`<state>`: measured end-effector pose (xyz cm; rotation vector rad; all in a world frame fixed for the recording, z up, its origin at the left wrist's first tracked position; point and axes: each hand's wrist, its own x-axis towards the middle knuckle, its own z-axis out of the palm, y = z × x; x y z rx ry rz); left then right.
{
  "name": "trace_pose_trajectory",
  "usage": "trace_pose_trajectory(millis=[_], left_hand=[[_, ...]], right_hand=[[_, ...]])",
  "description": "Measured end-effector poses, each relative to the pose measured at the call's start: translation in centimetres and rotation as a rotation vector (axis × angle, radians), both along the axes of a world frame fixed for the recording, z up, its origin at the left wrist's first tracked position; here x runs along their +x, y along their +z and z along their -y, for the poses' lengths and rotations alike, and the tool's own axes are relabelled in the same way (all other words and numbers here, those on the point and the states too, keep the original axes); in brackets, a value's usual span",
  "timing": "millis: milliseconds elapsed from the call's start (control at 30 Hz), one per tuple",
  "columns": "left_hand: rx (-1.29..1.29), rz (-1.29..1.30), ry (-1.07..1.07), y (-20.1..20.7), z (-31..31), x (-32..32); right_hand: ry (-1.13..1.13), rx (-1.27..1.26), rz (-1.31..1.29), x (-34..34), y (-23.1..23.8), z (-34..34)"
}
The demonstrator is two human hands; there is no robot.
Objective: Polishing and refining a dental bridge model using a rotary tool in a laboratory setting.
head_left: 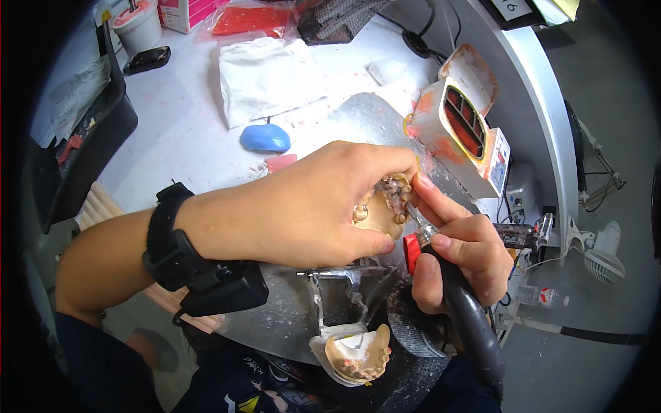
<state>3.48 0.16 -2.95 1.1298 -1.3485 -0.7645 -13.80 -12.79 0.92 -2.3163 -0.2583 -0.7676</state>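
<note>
My left hand (310, 199) is closed around a tan dental cast (375, 219), with thumb below and fingers above; a shiny metal framework (394, 191) lies along its teeth. In my right hand (478, 258) is a black-handled electric wax pen (468, 320) with a metal neck and a red part near the tip. Its tip meets or nearly meets the cast's right edge; contact is hard to tell. Just below the hands stands a metal articulator (344, 275), carrying another tan cast (358, 352) on white plaster near my lap.
A wax-stained white heater (444, 127) with its lid up holds dark red wax at right. A blue rounded object (265, 138), a pink wax piece (281, 163) and a folded white cloth (268, 79) lie beyond my left hand. A black bin (103, 148) is at left.
</note>
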Motion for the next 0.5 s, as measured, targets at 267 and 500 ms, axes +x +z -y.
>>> trace_pose_trajectory(millis=[267, 500], left_hand=[[0.057, 0.015, -0.017, 0.22, -0.08, 0.19], [0.091, -0.007, -0.038, 0.43, -0.22, 0.2]], right_hand=[[-0.016, 0.012, -0.035, -0.07, 0.25, 0.0], [0.013, 0.065, -0.124, -0.27, 0.76, 0.01]])
